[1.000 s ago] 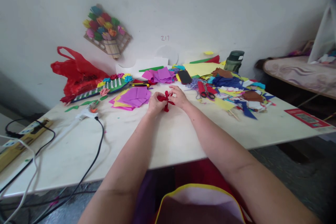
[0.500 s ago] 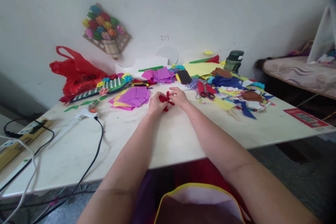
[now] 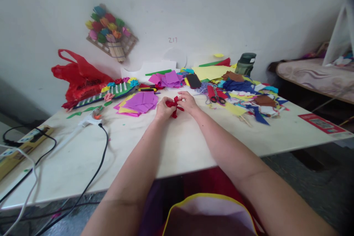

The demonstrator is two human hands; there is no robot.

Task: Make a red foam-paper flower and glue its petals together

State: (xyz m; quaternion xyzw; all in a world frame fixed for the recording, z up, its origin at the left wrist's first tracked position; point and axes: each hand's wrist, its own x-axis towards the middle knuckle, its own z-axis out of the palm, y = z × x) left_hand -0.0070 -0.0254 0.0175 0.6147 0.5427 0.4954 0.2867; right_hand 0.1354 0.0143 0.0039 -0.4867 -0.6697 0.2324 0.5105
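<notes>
I see both hands out over the middle of the bench (image 3: 179, 147), nearer its far edge than the near one; the left hand (image 3: 163, 108) and the right hand (image 3: 189, 103) meet on a small red paper piece (image 3: 173, 106); the grip of each is clamped on it, the left pinching its left side, the right fingertips closed on its upper right; the piece is crumpled and sits between the two hands, low over the bench top; I cannot tell whether its lower end touches the surface.

Just beyond the left hand, towards the far edge, lies a stack of purple sheets (image 3: 142, 101) over yellow and pink ones; a yellow utility knife (image 3: 148, 89) lies behind that stack; red-handled scissors (image 3: 217, 95) lie just right of the right hand, and a dark phone (image 3: 194, 80) sits behind them; a heap of coloured paper scraps (image 3: 249, 97) spreads towards the right edge, with a green bottle (image 3: 245, 64) at the far edge against the wall.

Towards the far left corner a red plastic bag (image 3: 80, 77) slumps beside a green-and-white woven mat (image 3: 110, 92); a white glue gun (image 3: 90, 118) lies near the left edge, its black cord (image 3: 102, 147) running off the near edge.
</notes>
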